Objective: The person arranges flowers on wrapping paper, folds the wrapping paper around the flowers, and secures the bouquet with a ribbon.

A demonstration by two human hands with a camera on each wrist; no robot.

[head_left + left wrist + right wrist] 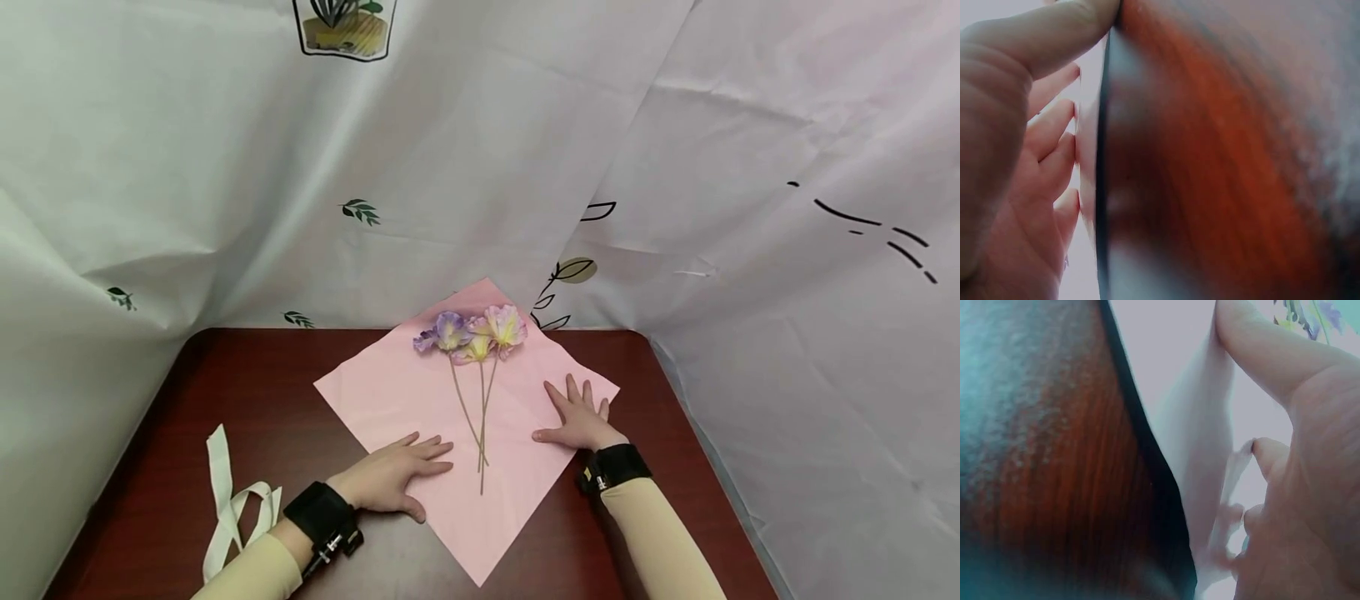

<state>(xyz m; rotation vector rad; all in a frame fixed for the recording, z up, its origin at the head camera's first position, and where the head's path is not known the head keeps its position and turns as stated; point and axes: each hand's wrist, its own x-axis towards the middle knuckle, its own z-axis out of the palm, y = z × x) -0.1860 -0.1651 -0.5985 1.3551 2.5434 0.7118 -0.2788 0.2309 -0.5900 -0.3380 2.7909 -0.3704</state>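
A square pink sheet of wrapping paper (390, 392) lies on the table, turned with one corner toward me. On it rest several artificial flowers (480, 333), purple and pink-yellow, whose thin stems (482, 425) cross low down and point toward the near corner. My left hand (393, 475) rests with spread fingers on the paper's lower left edge. At the right corner my right hand (581, 417) presses on the sheet, fingers spread. In the right wrist view, fingertips touch the pale paper (1194, 444), with part of the flowers (1310, 315) behind the thumb.
A loosely looped white ribbon (221, 500) lies left of my left forearm on the dark red-brown wooden table (285, 392). White printed fabric (450, 167) hangs behind the table and along both sides. The paper's far corner reaches past the table's back edge.
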